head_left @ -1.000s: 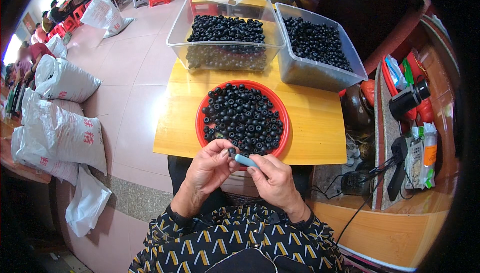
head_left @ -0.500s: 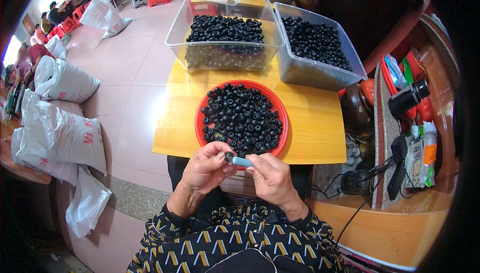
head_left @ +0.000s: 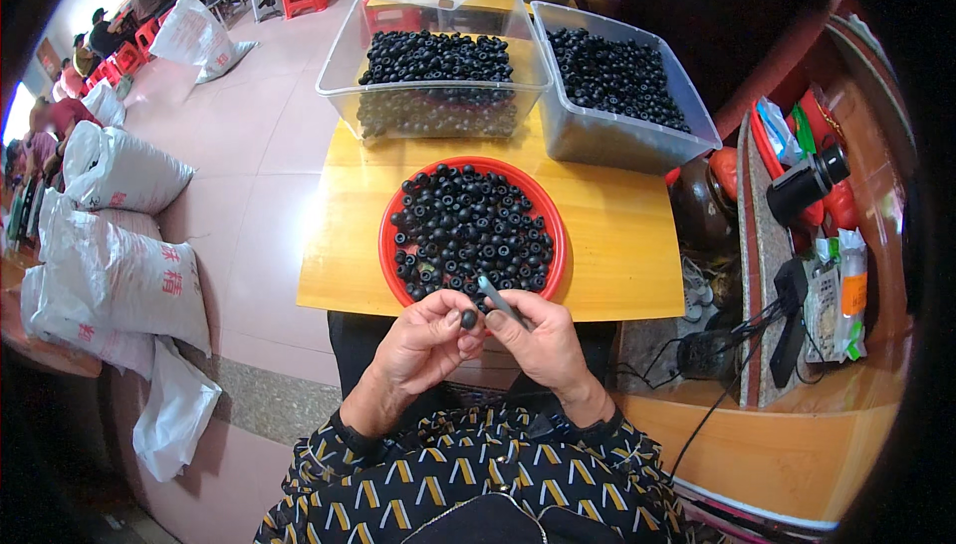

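Between the thumb and fingers of my left hand (head_left: 413, 347) is a small round black piece (head_left: 468, 319), shaped like a bead. My right hand (head_left: 548, 350), close beside it, is closed around a slim blue-grey tool (head_left: 491, 292), whose light blue end points up and away over the tray rim. The tool and the piece are apart. Just beyond both hands, a round red tray (head_left: 560, 255) holds many similar black pieces (head_left: 473, 225), several showing a round hole. The tool's other end is hidden by my fingers.
The tray rests on a yellow table (head_left: 622, 245). Behind it stand a clear bin (head_left: 334, 81) and a translucent bin (head_left: 617, 140), both with black pieces. White sacks (head_left: 139, 280) lie at left. A ledge at right carries a dark cylinder (head_left: 807, 185) and cables (head_left: 767, 325).
The tool has swung away from the black piece, its light blue end now pointing up and away. My left hand still holds a black piece. The whole view has shifted slightly.
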`<state>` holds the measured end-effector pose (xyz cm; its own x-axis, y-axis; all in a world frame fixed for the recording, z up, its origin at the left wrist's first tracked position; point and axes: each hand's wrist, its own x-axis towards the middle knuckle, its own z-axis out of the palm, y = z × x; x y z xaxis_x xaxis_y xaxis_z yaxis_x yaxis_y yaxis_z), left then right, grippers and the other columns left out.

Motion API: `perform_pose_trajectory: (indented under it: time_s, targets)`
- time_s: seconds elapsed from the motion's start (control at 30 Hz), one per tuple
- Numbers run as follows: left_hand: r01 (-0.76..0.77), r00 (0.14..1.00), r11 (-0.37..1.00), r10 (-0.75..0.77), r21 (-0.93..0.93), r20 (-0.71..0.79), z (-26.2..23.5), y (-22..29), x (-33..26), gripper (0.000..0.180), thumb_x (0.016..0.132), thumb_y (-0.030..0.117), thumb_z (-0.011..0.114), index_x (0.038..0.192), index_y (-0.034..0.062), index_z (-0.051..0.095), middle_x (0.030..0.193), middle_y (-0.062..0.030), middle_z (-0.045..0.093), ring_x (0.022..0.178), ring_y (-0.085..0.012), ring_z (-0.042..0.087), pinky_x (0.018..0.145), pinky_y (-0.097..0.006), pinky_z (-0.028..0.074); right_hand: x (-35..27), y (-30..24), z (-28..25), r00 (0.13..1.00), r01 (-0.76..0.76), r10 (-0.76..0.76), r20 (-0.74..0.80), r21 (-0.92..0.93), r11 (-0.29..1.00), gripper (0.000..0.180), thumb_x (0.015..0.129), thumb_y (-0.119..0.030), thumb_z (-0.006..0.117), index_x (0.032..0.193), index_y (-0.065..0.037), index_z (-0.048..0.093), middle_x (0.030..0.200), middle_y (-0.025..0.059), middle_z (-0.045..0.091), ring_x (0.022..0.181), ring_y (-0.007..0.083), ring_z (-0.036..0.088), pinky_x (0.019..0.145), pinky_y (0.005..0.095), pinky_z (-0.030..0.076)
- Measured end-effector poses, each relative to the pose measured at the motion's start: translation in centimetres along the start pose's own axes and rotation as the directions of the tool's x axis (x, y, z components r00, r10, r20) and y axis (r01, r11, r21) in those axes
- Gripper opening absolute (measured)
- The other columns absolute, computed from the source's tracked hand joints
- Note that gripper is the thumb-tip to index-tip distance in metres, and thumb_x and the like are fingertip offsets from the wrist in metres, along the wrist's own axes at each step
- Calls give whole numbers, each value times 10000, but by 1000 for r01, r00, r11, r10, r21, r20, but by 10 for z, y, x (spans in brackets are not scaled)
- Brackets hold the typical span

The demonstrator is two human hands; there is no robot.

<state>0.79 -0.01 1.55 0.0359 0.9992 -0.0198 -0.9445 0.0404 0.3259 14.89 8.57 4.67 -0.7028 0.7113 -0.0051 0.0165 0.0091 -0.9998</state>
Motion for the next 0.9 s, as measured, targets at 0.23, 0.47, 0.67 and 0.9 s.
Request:
perform_pose_trajectory:
  time_s: [0.23, 0.47, 0.67, 0.9]
  targets:
    - [4, 999, 996, -1, 87, -42, -2, -2, -2, 170, 827, 84, 593, 982, 22, 567, 949, -76, 582, 784, -139, 517, 685, -249, 423, 3, -11, 1, 989, -101, 94, 118, 62, 993, 211, 833, -157, 627, 935, 22, 580, 774, 14, 597, 726, 63, 569, 644, 200, 471]
    - [108, 986, 964, -74, 244, -148, 3, 6, 5, 145, 832, 113, 592, 944, 27, 562, 871, -53, 581, 721, -132, 516, 647, -268, 419, 0, 2, -8, 985, -124, 107, 132, 127, 984, 202, 843, -141, 606, 965, 19, 591, 798, 8, 594, 756, 65, 536, 676, 221, 450]
    - [-39, 995, 830, 84, 556, -56, 27, 89, 77, 191, 861, 173, 554, 977, 21, 548, 772, -45, 543, 673, -156, 517, 591, -261, 399, -3, 7, -18, 977, -214, 215, -11, 20, 977, 173, 848, -106, 581, 958, 28, 589, 770, -12, 562, 731, 49, 493, 659, 215, 420]
    - [-217, 898, 451, 440, 866, -5, 56, 138, 123, 330, 869, 170, 535, 1144, -5, 485, 929, -84, 583, 838, -170, 551, 727, -290, 436, -11, 8, -23, 977, -206, 209, -33, 78, 975, 161, 853, -110, 570, 938, 26, 590, 750, -26, 549, 698, 38, 475, 622, 197, 401]
